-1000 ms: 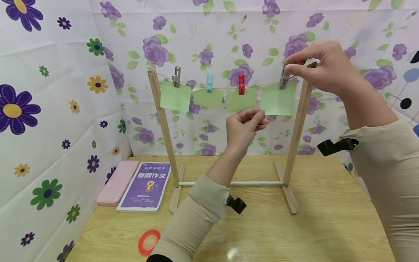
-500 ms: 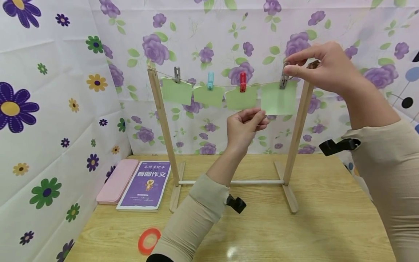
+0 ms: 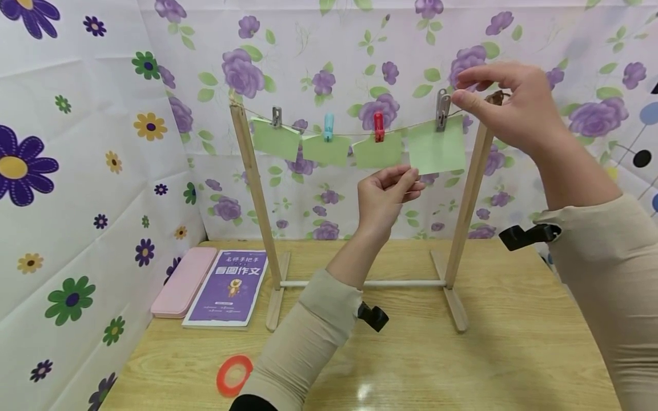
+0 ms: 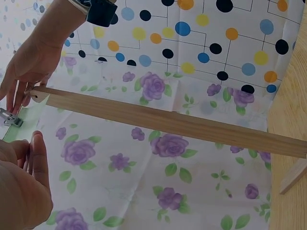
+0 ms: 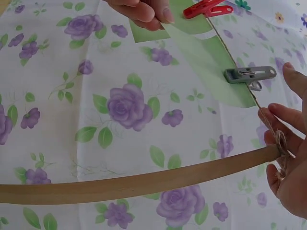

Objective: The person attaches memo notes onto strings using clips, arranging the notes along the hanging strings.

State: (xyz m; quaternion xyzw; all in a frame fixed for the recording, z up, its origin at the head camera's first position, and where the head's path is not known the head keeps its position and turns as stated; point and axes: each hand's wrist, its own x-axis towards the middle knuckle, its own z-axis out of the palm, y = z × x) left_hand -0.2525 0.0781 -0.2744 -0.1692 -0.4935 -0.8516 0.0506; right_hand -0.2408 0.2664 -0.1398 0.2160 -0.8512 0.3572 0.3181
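Note:
A green paper sheet (image 3: pixel 439 149) hangs from the string at the right, with a grey clothespin (image 3: pixel 442 109) biting its top edge. My left hand (image 3: pixel 382 197) pinches the sheet's lower left corner between thumb and fingers. Beside the clothespin, my right hand (image 3: pixel 514 108) has its thumb and fingers spread apart. In the right wrist view a gap shows between that thumb and the grey clothespin (image 5: pixel 249 74), and nothing is held. Further left hang other green sheets under a red clothespin (image 3: pixel 378 127), a light blue clothespin (image 3: pixel 329 127) and another grey clothespin (image 3: pixel 276 117).
The string runs between two wooden posts, the left post (image 3: pixel 252 182) and the right post (image 3: pixel 470 194), joined low down by a white bar (image 3: pixel 401 283). A purple book (image 3: pixel 226 291), a pink case (image 3: pixel 185 282) and a red tape roll (image 3: pixel 226 387) lie on the table's left side.
My right fingers have let go of the grey clothespin and spread, drawing slightly right. The string and sheets have risen a little. My left hand keeps its pinch on the corner.

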